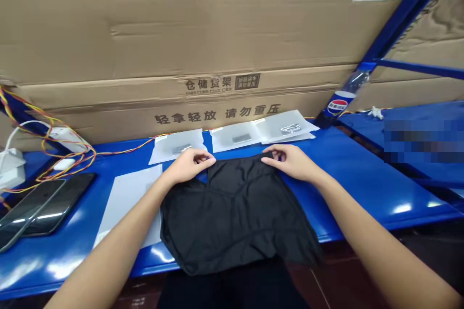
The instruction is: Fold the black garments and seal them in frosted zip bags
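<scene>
The black garment [235,217] lies flat on a blue metal shelf [373,188], directly in front of the person. Its thin, soft cloth has a faint sheen and shallow creases. The top edge is fairly straight, while the lower part flares out and hangs over the shelf's front edge at about 6 o'clock. The left hand [188,165], at 11 o'clock from the garment's middle, pinches the upper left corner between thumb and curled fingers. The right hand [292,162], at 1 o'clock, pinches the upper right corner the same way. At 12 o'clock lie flat clear plastic bags [263,130], each with a small item inside. A smooth white sheet [126,203] touches the garment at 9 o'clock, with a glossy black phone [43,205] farther out. Yellow and red wires [68,154] tangle around a white power strip [68,139] at 10 o'clock. Behind everything stands a large corrugated cardboard box [181,24] printed with black characters.
</scene>
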A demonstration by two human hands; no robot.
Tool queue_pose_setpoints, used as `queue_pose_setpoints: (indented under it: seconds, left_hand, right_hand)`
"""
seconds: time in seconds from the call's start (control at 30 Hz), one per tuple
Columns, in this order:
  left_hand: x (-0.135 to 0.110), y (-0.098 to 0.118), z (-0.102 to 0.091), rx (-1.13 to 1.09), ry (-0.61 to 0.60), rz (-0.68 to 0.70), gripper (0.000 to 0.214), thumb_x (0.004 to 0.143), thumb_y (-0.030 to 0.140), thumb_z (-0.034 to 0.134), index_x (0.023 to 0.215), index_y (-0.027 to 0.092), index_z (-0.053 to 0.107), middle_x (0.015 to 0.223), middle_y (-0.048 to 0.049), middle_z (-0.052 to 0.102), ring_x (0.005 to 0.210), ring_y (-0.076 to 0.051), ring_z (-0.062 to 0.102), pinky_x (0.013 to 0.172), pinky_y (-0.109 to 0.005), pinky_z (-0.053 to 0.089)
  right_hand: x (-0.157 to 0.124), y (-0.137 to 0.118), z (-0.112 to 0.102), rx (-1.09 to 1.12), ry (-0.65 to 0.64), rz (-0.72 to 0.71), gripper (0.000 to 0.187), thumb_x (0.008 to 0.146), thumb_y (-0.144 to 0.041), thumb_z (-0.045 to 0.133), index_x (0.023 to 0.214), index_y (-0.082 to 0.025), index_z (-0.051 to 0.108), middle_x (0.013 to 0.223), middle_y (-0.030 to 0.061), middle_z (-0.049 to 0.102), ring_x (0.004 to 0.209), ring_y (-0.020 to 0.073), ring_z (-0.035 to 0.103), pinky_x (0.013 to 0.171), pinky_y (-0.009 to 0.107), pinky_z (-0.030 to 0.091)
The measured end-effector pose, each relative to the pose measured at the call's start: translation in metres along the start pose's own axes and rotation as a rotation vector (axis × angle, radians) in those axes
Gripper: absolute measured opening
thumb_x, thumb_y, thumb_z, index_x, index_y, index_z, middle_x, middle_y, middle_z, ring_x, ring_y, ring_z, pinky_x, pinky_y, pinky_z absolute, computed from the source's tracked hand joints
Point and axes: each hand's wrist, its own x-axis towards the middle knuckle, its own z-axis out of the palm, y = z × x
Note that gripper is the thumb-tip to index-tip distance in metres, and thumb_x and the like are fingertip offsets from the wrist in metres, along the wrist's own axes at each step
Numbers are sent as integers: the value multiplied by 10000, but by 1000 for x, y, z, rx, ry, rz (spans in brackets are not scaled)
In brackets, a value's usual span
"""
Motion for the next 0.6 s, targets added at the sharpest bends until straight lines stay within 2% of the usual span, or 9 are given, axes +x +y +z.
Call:
queue_pose_setpoints:
  seconds: [0.23, 0.47, 0.6]
  left_hand:
    - [2, -5, -1, 6, 31, -17, 393, 852, 540, 713, 972, 180, 817, 751, -25, 700, 688, -180, 620, 692, -309, 527]
    - [-1, -2, 7, 24, 87, -5, 379, 865, 533, 700, 978, 189, 813, 736, -25, 705, 680, -188, 629, 695, -315, 527]
    - [-1, -3, 9, 23, 108, -15, 365, 858, 513, 707, 975, 186, 818, 747, -33, 721, 692, -197, 653, 697, -320, 539]
  right_hand:
    - [3, 4, 1, 97, 101, 38, 519, 764, -697, 766, 948, -213, 785, 726, 22, 652, 671, 207, 607, 700, 381, 544]
    - [-1, 4, 6, 160, 136, 86, 489, 883, -651, 630, 1067, -212, 744, 828, 53, 720, 577, 198, 632, 542, 356, 536]
    - [-1, 5, 7, 133, 122, 74, 453, 863, -593, 663, 1064, -198, 757, 830, 50, 729, 578, 188, 634, 626, 381, 577]
